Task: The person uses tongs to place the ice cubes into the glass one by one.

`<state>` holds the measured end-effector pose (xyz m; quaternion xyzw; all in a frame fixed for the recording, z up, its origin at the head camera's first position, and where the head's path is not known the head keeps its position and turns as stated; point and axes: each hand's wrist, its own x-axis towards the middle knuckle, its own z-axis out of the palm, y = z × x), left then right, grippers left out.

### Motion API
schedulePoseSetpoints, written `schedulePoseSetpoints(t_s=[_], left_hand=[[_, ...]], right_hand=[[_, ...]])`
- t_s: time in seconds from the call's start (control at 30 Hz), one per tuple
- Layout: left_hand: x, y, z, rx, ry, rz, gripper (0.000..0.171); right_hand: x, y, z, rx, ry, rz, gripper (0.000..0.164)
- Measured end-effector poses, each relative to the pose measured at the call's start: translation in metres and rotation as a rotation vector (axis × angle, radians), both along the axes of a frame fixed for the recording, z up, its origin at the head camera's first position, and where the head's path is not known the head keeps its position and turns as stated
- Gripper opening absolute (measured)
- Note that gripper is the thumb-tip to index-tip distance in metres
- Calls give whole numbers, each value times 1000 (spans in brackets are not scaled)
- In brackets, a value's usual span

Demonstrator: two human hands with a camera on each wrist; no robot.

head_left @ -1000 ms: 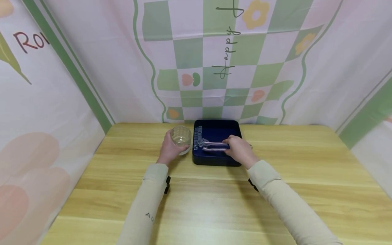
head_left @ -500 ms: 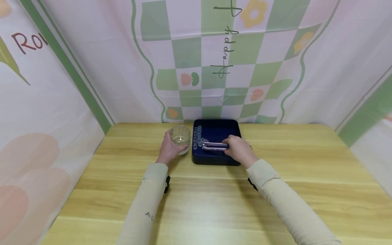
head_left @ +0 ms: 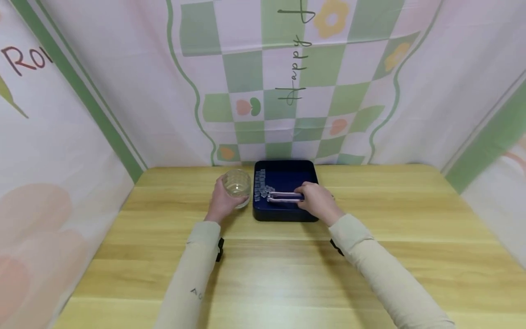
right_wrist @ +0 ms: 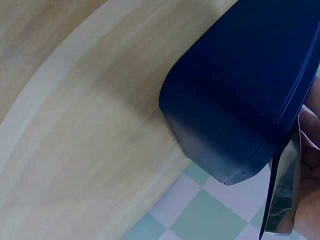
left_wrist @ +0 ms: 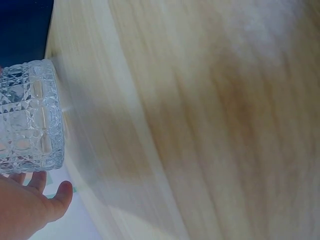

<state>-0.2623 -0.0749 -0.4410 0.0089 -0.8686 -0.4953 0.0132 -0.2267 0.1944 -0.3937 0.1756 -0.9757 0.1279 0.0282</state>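
In the head view my left hand (head_left: 222,202) holds a clear drinking glass (head_left: 237,183) on the table, its fingers and thumb around the side. The left wrist view shows the cut pattern of the glass (left_wrist: 30,115). To its right is a dark blue tray (head_left: 285,215), with clear ice-cube-like pieces (head_left: 260,178) in rows along its left side. My right hand (head_left: 319,201) grips metal tongs (head_left: 284,200) over the tray. Their tips are at the clear pieces near the front left corner; whether one is pinched is too small to tell. The right wrist view shows the tongs' bent end (right_wrist: 282,200).
A wooden table (head_left: 271,278) carries the glass and tray. A patterned cloth (head_left: 283,132) hangs right behind the tray, along the table's back edge. More cloth (head_left: 53,137) hangs at the left side.
The arms of the tongs have drawn closer together at the tips. The left hand stays on the glass. The head view has swung slightly, so the scene sits further left.
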Motion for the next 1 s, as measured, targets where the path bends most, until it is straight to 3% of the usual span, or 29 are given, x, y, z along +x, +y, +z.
schedulePoseSetpoints(t_s=[0.53,1.0], left_hand=[[1,-2,1,-30,-14,-10,102],[1,-3,0,-1,9,-24,102]], right_hand=[[0,7,6,-75,72,-41,31],[-1,11,30,-101,149,-88,33]])
